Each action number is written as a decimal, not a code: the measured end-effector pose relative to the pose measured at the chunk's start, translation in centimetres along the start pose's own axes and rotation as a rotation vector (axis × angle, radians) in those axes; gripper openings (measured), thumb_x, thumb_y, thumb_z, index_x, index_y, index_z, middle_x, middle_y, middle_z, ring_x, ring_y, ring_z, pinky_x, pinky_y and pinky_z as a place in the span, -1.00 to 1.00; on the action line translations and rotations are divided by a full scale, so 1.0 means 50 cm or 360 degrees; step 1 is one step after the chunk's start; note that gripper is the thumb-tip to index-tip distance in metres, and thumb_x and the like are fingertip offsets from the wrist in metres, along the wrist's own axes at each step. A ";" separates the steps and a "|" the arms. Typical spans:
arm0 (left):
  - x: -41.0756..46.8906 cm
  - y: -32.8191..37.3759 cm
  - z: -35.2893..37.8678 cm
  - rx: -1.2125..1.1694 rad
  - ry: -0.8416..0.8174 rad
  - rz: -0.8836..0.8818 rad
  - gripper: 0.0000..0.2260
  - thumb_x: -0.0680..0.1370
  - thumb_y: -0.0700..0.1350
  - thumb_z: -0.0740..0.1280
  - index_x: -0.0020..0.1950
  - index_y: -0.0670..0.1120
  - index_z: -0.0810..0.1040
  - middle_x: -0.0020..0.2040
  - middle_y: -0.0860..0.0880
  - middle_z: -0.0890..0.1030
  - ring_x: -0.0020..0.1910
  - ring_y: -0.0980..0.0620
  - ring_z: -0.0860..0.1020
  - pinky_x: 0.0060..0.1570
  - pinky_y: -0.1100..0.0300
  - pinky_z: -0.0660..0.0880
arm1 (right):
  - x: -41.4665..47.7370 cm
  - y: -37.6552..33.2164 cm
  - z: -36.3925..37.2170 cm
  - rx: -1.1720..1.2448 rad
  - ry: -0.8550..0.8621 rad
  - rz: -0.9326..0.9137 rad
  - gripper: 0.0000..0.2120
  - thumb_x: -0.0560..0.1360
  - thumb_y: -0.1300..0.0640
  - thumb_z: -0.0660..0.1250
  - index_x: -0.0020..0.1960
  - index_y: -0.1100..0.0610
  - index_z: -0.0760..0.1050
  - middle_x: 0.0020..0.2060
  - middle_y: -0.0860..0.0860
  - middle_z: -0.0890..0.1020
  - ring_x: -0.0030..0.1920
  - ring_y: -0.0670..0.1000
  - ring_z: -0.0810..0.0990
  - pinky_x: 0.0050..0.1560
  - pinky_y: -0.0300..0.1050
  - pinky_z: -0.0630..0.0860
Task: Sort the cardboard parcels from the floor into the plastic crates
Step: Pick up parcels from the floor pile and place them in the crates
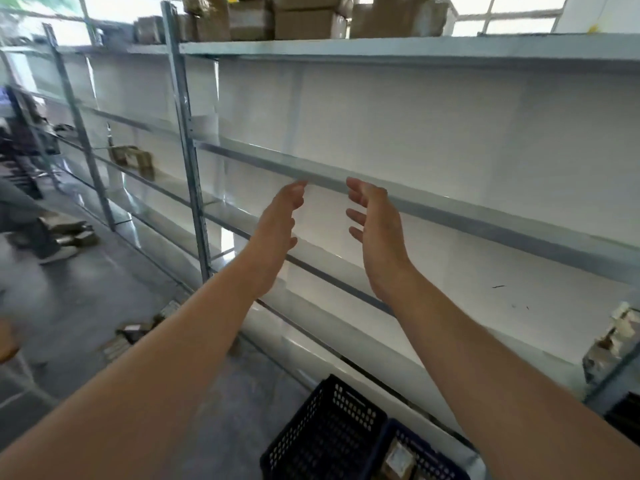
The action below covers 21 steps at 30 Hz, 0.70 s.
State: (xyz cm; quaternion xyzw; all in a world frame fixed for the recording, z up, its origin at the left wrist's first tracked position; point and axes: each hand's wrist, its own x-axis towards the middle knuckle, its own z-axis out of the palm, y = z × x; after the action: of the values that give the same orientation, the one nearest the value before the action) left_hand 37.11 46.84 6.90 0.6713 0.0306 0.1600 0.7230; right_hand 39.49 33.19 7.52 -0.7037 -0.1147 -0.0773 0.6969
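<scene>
My left hand [277, 230] and my right hand [375, 230] are raised in front of the metal shelving [450, 213], palms facing each other, fingers straight and holding nothing. A dark blue perforated plastic crate [325, 431] stands on the floor at the bottom of the view. Beside it is a second blue crate [426, 455] with a small cardboard parcel [398, 460] inside. Several cardboard parcels [135, 334] lie on the grey floor left of my left forearm. Further cardboard parcels [71, 232] lie on the floor farther left.
Cardboard boxes [308, 19] are stacked on the top shelf. A few parcels [131, 157] sit on a middle shelf at left. A person's leg and shoe [52, 251] are at the far left. Torn packaging [613, 344] sits on a shelf at right.
</scene>
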 end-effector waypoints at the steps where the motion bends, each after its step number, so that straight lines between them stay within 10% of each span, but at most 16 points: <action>1: 0.007 0.001 -0.042 0.0016 0.0030 -0.0006 -0.56 0.67 0.21 0.16 0.53 0.15 0.39 0.52 0.05 0.40 0.55 -0.11 0.29 0.52 -0.16 0.26 | 0.006 0.001 0.041 0.0013 -0.0036 -0.0001 -0.71 0.79 -0.10 0.07 0.31 -0.14 0.55 0.22 -0.19 0.60 0.32 -0.02 0.56 0.55 0.16 0.43; 5: 0.028 -0.005 -0.207 0.0043 0.0133 -0.0052 -0.56 0.66 0.20 0.18 0.54 0.17 0.39 0.56 0.00 0.36 0.57 -0.13 0.25 0.54 -0.17 0.21 | 0.016 0.021 0.214 -0.0017 -0.0242 -0.0029 -0.65 0.69 -0.23 0.05 0.34 -0.22 0.50 0.47 -0.10 0.54 0.46 0.03 0.52 0.58 0.13 0.40; 10: 0.055 -0.019 -0.392 0.0087 0.0322 -0.0166 -0.59 0.70 0.11 0.10 0.54 0.11 0.38 0.52 -0.05 0.42 0.53 -0.05 0.29 0.51 -0.07 0.21 | 0.038 0.071 0.403 0.0051 -0.0376 0.0089 -0.71 0.66 -0.23 0.07 0.13 -0.29 0.57 0.24 -0.24 0.59 0.38 -0.01 0.56 0.52 0.10 0.45; 21: 0.191 -0.153 -0.667 0.0216 0.0504 -0.0345 -0.56 0.63 0.26 0.09 0.49 0.24 0.44 0.52 -0.01 0.42 0.45 0.00 0.31 0.51 -0.18 0.21 | 0.148 0.244 0.692 0.0111 -0.0715 0.0394 -0.58 0.59 -0.23 0.07 0.27 -0.22 0.60 0.40 -0.10 0.58 0.43 0.01 0.53 0.48 0.09 0.44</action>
State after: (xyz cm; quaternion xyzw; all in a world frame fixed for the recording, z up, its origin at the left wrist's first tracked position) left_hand 38.97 81.13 -2.21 0.6776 0.2268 0.1823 0.6754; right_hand 48.10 68.08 -2.81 -0.6874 -0.1823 0.1709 0.6819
